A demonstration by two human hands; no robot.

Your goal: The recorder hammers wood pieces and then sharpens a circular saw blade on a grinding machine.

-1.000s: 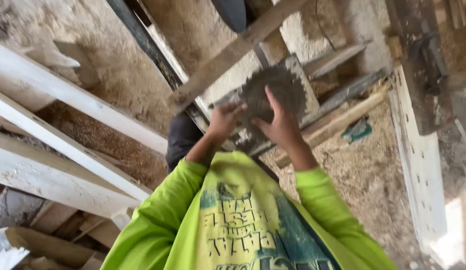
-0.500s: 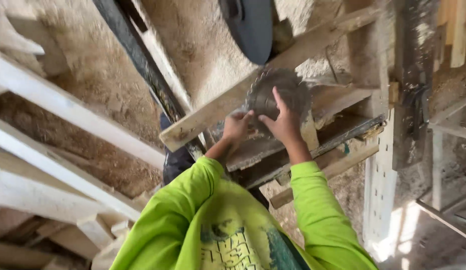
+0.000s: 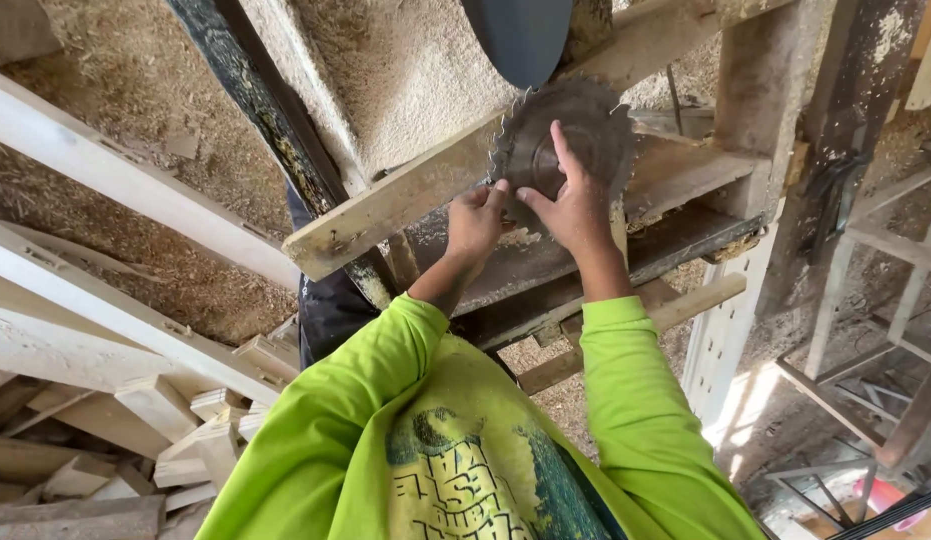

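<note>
Saw blade (image 3: 575, 140), round and toothed, stands at centre far, upright against a sawdust-caked timber frame (image 3: 385, 205). Right hand (image 3: 575, 205) lies flat on the blade's face, fingers spread, index reaching up past the hub; open, not clamped. Left hand (image 3: 475, 222) pinches the blade's lower left edge, fingers curled shut on the rim. Both sleeves (image 3: 625, 400) bright green. A dark guard (image 3: 515, 35) hangs just above the blade. Wood offcuts (image 3: 175, 430) piled near left; sawdust (image 3: 135, 90) covers the ground far left.
</note>
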